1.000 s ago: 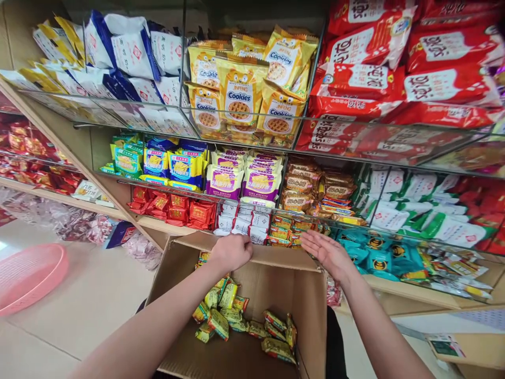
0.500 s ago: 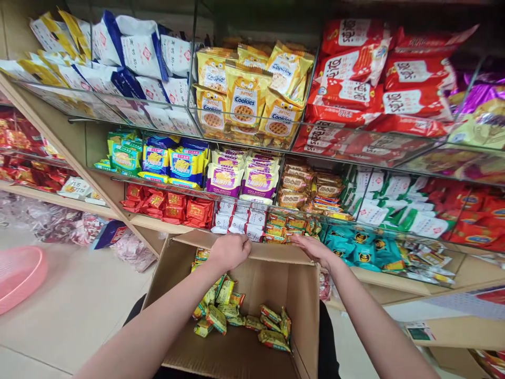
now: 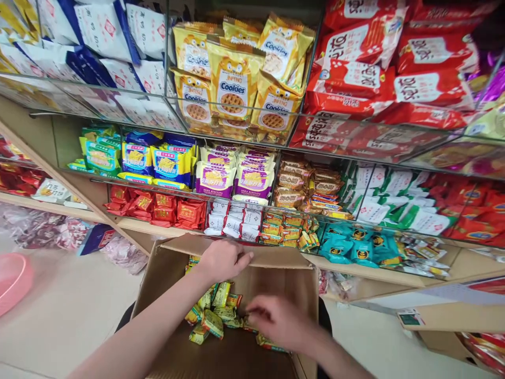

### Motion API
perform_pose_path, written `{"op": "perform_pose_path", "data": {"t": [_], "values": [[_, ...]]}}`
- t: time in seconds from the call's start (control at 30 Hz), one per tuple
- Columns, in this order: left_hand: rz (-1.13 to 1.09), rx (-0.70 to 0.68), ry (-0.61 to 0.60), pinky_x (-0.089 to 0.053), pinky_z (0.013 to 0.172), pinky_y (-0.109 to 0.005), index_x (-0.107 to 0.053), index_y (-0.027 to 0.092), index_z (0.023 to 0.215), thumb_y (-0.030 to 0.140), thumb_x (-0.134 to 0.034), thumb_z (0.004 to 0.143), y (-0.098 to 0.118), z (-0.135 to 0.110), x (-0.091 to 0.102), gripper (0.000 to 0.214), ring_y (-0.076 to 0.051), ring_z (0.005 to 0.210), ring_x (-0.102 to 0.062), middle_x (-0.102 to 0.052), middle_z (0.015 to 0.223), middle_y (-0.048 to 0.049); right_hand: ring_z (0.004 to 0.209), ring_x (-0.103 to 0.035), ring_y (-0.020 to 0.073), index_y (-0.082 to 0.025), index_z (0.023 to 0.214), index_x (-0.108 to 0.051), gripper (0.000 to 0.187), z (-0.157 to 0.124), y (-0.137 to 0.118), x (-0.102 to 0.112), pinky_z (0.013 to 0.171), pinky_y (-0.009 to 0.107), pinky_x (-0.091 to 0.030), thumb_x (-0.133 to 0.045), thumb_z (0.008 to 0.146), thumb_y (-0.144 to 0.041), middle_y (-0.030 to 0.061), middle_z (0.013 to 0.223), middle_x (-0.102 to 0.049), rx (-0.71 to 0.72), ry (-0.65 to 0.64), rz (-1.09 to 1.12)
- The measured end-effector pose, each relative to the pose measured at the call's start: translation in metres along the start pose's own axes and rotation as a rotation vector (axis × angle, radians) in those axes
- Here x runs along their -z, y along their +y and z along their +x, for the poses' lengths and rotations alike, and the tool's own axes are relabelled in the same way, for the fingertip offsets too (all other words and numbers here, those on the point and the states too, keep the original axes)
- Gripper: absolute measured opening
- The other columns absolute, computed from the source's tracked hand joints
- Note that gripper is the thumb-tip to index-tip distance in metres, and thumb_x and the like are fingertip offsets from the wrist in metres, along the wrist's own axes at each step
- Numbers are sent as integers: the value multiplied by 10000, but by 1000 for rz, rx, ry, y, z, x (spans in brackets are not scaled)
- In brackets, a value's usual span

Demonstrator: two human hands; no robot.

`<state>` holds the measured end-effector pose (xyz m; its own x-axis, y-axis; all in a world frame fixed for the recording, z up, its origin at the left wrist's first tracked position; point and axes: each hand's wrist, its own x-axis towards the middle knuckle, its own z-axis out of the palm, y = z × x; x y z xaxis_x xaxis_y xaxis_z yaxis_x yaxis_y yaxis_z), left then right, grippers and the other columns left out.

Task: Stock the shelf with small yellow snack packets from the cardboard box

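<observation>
An open cardboard box [image 3: 276,258] stands in front of me below the snack shelves. Several small yellow-green snack packets [image 3: 215,310] lie on its bottom. My left hand [image 3: 223,260] is closed over the box's far flap and holds it. My right hand [image 3: 278,321] is down inside the box with its fingers curled over the packets; it is blurred, so whether it holds one is unclear. Right behind the box, the lowest shelf compartment holds matching small packets [image 3: 286,231].
Glass-fronted shelves carry yellow cookie bags [image 3: 232,89], red bags [image 3: 379,73], white-blue bags [image 3: 110,42] and teal packets [image 3: 351,247]. A pink basket [image 3: 11,276] lies on the tiled floor at the left. Another carton [image 3: 445,316] stands at the right.
My right hand has come back from the lowest shelf and dropped into the box onto the packets. My left hand has stayed on the box flap. The view has shifted slightly right and down.
</observation>
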<state>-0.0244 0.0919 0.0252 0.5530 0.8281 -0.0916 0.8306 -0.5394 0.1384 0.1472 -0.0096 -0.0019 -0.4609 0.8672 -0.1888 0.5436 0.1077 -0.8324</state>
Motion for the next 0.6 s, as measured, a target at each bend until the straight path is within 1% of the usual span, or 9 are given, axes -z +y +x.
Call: {"op": "perform_pose_path", "data": {"t": [0.03,0.07,0.1,0.17,0.23,0.3,0.37,0.5,0.6], "values": [[-5,10,-1,-400,637,-308,-631,176,744,504,-206,841,0,0,-1,546,-219,740,-596,-645,745,-93,937,-554,193,-235,1029,-578,302,7,8,-21,747,280,-438,-524,736,-288,38,1040,-598,-70,-85,-118],[-13,21,4,-399,639,-308,-633,180,761,501,-213,841,0,1,-1,534,-220,755,-595,-646,758,-91,1020,-517,234,-224,1059,-565,358,15,19,-40,808,327,-418,-553,703,-260,63,1126,-558,-189,-127,-232],[-22,31,11,-399,643,-308,-633,185,779,499,-223,840,0,1,-2,520,-222,775,-593,-648,774,-88,1072,-484,264,-207,1094,-550,387,24,31,-57,840,366,-399,-533,707,-216,94,1192,-513,-330,-106,-340],[-44,42,21,-399,654,-311,-632,194,811,497,-242,836,1,2,-2,494,-229,813,-587,-650,799,-82,1094,-467,289,-164,1147,-524,440,38,57,-83,853,393,-385,-479,712,-116,148,1229,-473,-515,-44,-497],[-63,63,22,-401,669,-318,-630,194,822,501,-260,830,3,3,-2,480,-233,835,-581,-649,817,-82,1048,-496,291,-116,1171,-512,476,45,78,-98,820,384,-400,-406,715,-35,184,1193,-491,-597,17,-591],[-71,96,20,-403,687,-324,-629,189,812,501,-276,823,5,4,-1,471,-233,845,-577,-643,835,-88,994,-520,296,-68,1160,-520,484,48,92,-104,790,380,-411,-376,704,5,204,1099,-546,-622,32,-625],[-74,127,20,-404,700,-327,-627,184,795,497,-284,821,6,4,0,466,-231,848,-574,-638,844,-92,980,-521,304,-47,1094,-569,439,49,100,-104,786,391,-411,-375,704,10,207,1019,-586,-627,24,-622],[-92,137,24,-405,730,-321,-629,181,811,490,-295,819,6,2,-1,455,-229,878,-567,-638,865,-93,984,-525,298,-139,889,-669,313,49,105,-98,796,401,-417,-436,705,-38,150,950,-630,-607,9,-573],[-81,117,57,-406,747,-323,-630,177,818,480,-292,824,5,0,-5,454,-230,894,-566,-642,881,-96,916,-571,281,-184,940,-652,347,47,106,-96,759,395,-437,-470,685,-36,120,913,-647,-560,33,-495]]}}
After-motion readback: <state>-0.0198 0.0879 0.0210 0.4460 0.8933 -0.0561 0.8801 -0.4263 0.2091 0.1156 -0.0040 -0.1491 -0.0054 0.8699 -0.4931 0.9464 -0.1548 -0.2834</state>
